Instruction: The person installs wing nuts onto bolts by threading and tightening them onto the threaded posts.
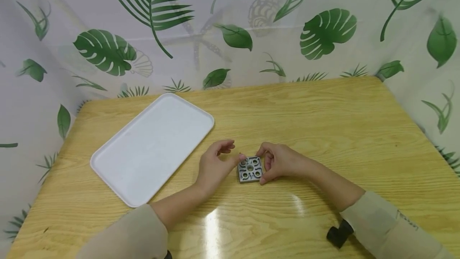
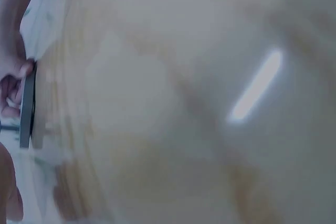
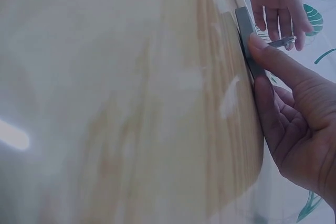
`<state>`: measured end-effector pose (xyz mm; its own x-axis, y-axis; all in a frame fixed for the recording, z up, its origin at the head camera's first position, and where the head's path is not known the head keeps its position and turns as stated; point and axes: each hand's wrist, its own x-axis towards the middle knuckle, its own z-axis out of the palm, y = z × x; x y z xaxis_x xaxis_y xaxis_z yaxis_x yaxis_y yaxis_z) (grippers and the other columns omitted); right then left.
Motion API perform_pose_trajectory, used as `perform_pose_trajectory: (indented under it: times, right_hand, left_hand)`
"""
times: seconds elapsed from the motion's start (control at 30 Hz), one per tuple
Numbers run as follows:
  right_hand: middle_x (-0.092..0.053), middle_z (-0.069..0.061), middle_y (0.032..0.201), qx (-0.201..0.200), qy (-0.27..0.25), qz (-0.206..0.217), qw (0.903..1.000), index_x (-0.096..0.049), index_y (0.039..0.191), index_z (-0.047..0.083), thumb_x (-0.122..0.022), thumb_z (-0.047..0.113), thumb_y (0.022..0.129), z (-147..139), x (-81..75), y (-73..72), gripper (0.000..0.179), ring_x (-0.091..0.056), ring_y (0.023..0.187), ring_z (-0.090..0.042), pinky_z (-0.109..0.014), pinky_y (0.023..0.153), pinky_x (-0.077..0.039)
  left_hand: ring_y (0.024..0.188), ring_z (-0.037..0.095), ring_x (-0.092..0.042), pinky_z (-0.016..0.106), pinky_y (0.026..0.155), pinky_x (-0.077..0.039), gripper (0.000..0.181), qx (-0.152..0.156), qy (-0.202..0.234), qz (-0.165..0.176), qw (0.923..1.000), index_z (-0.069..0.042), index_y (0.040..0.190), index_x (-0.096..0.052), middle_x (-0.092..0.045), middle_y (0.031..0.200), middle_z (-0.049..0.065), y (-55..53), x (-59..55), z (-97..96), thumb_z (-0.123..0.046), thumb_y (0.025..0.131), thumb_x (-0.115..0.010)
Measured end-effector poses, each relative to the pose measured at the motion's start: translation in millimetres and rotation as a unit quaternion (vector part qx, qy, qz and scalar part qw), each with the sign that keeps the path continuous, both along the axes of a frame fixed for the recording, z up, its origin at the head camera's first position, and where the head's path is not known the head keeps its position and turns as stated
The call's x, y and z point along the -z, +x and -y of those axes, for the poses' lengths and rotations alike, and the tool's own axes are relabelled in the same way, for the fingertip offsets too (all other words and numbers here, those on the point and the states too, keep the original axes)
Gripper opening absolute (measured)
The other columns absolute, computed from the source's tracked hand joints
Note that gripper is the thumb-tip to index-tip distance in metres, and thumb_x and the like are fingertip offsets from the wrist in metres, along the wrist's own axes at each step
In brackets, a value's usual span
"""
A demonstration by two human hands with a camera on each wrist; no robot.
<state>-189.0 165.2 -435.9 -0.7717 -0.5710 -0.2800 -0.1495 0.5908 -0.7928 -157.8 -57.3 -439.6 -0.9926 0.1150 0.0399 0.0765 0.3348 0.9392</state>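
A square grey metal plate [image 1: 250, 170] with several round holes and curved grooves lies on the wooden table between the hands. My right hand [image 1: 285, 160] grips its right side, the thumb at the near corner and a finger at the far corner. From the plate's upper face a slim metal pin-like piece [image 3: 282, 41] sticks out, seen side-on in the right wrist view. My left hand [image 1: 214, 166] is at the plate's left far corner, its thumb tip overlapping that corner and its fingers loosely extended above the table. The left wrist view catches only the plate's edge [image 2: 27, 108].
To the left, a white rectangular tray [image 1: 152, 151] lies at an angle on the wooden table [image 1: 309, 115]. A leaf-print cloth [image 1: 273, 55] hangs behind the table and along its sides. Light glares off the tabletop near the front.
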Motion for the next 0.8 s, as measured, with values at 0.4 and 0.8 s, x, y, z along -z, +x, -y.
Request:
perform_pose_trajectory:
  times: [0.4,0.8]
  right_hand:
    - [-0.059,-0.001,0.070,-0.005,0.004,-0.004,1.0000,-0.052,0.113,0.001,-0.088,0.022,0.065,-1,1.4,0.4,0.064,-0.054,0.061,-0.014,-0.024,0.055,-0.044]
    - [-0.059,-0.002,0.070,-0.002,0.003,-0.003,1.0000,-0.052,0.113,0.001,-0.088,0.022,0.064,-1,2.3,-0.4,0.064,-0.054,0.061,-0.014,-0.024,0.056,-0.045]
  left_hand:
    - [0.087,0.021,-0.057,0.030,0.078,-0.035,0.043,-0.027,-0.076,-0.085,0.9931,-0.007,0.113,-0.069,-0.070,0.108,0.000,15.2,10.9,-19.5,-0.036,0.081,-0.074]
    - [0.099,0.016,-0.065,0.036,0.091,-0.037,0.037,0.045,-0.120,-0.136,0.9823,-0.010,0.113,-0.069,-0.070,0.109,0.002,3.8,12.2,-9.0,-0.033,0.084,-0.070]
